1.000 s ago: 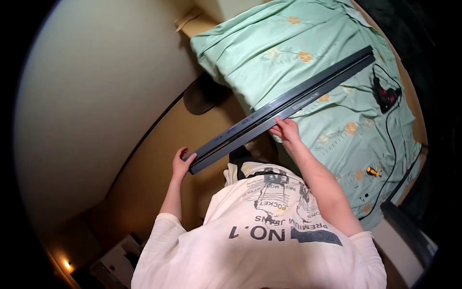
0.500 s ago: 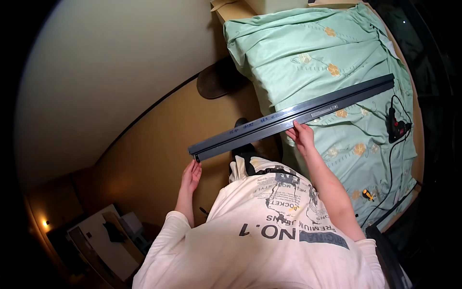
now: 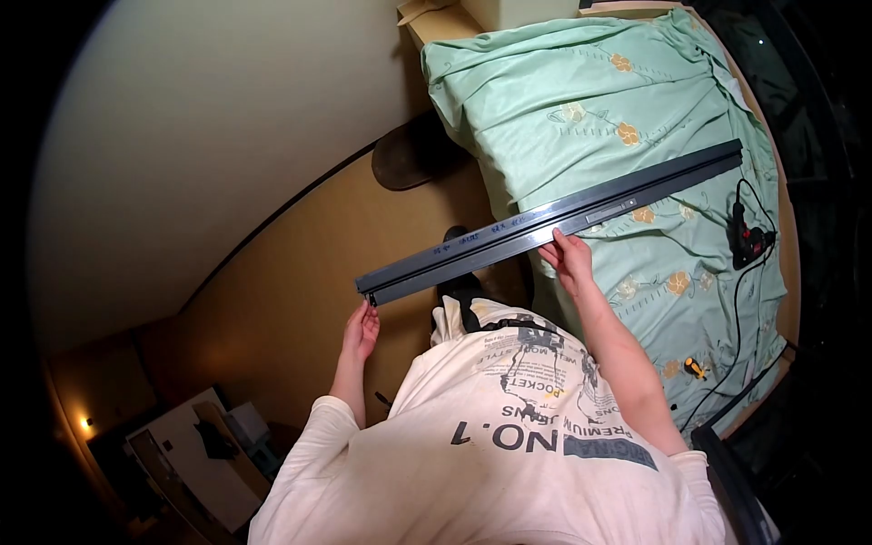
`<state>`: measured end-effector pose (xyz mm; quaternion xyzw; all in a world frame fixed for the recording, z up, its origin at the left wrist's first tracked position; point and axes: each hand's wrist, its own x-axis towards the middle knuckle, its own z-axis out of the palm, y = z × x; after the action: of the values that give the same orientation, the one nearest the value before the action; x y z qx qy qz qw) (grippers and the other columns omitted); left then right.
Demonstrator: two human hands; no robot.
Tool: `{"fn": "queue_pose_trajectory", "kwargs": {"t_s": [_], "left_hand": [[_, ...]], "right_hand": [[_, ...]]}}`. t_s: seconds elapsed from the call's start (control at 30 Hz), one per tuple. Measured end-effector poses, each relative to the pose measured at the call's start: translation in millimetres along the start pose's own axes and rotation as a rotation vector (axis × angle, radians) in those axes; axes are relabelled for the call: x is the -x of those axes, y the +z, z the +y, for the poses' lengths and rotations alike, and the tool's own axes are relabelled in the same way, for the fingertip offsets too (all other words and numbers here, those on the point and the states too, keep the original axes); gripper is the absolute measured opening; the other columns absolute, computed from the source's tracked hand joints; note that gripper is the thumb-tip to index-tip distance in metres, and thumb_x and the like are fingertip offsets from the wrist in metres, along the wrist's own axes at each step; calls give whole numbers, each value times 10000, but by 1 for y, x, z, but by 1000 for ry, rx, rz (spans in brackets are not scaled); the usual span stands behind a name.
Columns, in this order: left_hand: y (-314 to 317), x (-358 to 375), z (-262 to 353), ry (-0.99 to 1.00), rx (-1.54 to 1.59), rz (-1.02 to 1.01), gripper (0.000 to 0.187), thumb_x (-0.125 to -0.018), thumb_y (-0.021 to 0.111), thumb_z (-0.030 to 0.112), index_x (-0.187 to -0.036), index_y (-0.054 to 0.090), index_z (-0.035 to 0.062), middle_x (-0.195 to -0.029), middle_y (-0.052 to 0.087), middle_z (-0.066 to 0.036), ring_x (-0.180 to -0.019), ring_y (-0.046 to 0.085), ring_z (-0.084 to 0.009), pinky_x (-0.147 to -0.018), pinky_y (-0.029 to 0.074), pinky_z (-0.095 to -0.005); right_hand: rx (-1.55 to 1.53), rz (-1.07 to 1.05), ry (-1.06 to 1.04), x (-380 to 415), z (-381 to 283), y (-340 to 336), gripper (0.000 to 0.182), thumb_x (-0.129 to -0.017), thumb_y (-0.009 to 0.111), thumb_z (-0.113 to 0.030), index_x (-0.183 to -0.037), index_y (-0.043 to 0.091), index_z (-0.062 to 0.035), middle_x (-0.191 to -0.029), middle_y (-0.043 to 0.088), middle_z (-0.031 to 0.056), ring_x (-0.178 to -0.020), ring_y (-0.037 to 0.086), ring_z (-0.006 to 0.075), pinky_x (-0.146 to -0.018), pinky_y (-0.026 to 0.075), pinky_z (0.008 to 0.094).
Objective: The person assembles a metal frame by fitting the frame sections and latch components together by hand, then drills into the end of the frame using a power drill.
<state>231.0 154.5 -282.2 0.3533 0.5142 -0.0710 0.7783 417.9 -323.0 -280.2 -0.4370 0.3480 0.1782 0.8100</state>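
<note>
A long dark grey metal profile [image 3: 509, 228] with handwriting on its upper face lies slantwise across the view. Its far right part is over the green flowered cloth [image 3: 545, 82]. My right hand [image 3: 570, 258] grips its lower edge near the middle, thumb on top. At the lower left end, the fingers of my left hand [image 3: 361, 331] hold the profile's corner by a small black end piece [image 3: 370, 299].
A black power drill [image 3: 750, 241] with its cord lies on the cloth at the right, and a small yellow-and-black tool [image 3: 694, 367] is below it. An open cardboard box [image 3: 445, 24] stands at the top. A dark slipper [image 3: 404, 162] rests on the brown floor [image 3: 300, 245].
</note>
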Motion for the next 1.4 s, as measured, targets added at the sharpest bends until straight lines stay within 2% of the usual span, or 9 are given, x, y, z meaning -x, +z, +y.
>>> {"fn": "queue_pose_trajectory", "kwargs": {"t_s": [0.5, 0.7, 0.8, 0.87, 1.0, 1.07, 1.13, 1.17, 1.4], "left_hand": [[0, -3, -7, 14, 35, -10, 155, -961, 699, 79, -1100, 639, 113, -1006, 697, -8, -953, 668, -139, -847, 551, -267], [-9, -16, -4, 73, -84, -85, 391, -948, 712, 155, -1315, 584, 116, -1221, 655, -61, -1146, 623, -193, -936, 524, -344], [16, -23, -4, 411, -518, 114, 568, -915, 736, 250, -1425, 524, 119, -1391, 556, -113, -1302, 528, -273, -1039, 458, -420], [88, 24, 16, 1096, -1380, 171, 656, -889, 747, 343, -1454, 500, 119, -1466, 476, -143, -1360, 463, -329, -1119, 370, -472], [195, 28, 21, 1262, -1959, -188, 515, -890, 716, 435, -1261, 644, 86, -1275, 621, -146, -1311, 493, -336, -1166, 284, -533], [241, 16, 10, 1422, -1989, -295, 467, -893, 707, 455, -1135, 695, 56, -1152, 674, -167, -1233, 564, -345, -1100, 384, -507], [281, 3, -5, 851, -1848, -545, 504, -887, 703, 483, -1109, 697, 30, -1093, 694, -208, -1109, 643, -370, -974, 489, -469], [295, -5, -15, 877, -1827, -641, 557, -874, 711, 520, -1096, 690, 10, -1002, 713, -230, -963, 687, -403, -845, 543, -455], [338, -7, -46, 788, -1870, -551, 615, -862, 698, 599, -1070, 702, 20, -948, 731, -232, -914, 702, -417, -790, 551, -475]], "right_hand": [[-31, 14, -18, 3, 0, 4, 144, -1004, 657, -138, -1029, 642, 3, -992, 726, 125, -872, 735, 222, -779, 639, 359], [-33, 14, -31, 4, 0, 3, 145, -1001, 659, -132, -1024, 641, 10, -991, 726, 135, -871, 736, 231, -784, 642, 365], [-25, 22, -44, -2, 5, 1, 169, -995, 668, -136, -1026, 638, 27, -992, 727, 138, -853, 737, 227, -759, 647, 358], [-35, 14, -54, -1, 5, 2, 185, -990, 675, -141, -1043, 648, 33, -987, 729, 137, -842, 737, 219, -746, 649, 345], [-43, 27, -70, -5, 10, 2, 190, -982, 685, -153, -986, 659, 36, -975, 728, 136, -808, 737, 225, -721, 650, 346], [-19, 52, -71, -5, 11, 2, 203, -982, 688, -155, -980, 651, 45, -954, 721, 135, -799, 737, 231, -712, 650, 346], [-31, 38, -85, 1, 8, 5, 223, -983, 690, -165, -999, 643, 52, -947, 712, 144, -806, 736, 235, -709, 647, 342], [-31, 40, -80, 0, 8, 5, 227, -979, 694, -166, -1008, 643, 54, -952, 712, 146, -810, 736, 236, -711, 647, 343], [6, 44, -38, 4, 4, 5, 235, -985, 686, -168, -1079, 658, 46, -1009, 720, 129, -847, 736, 224, -754, 637, 340]]}}
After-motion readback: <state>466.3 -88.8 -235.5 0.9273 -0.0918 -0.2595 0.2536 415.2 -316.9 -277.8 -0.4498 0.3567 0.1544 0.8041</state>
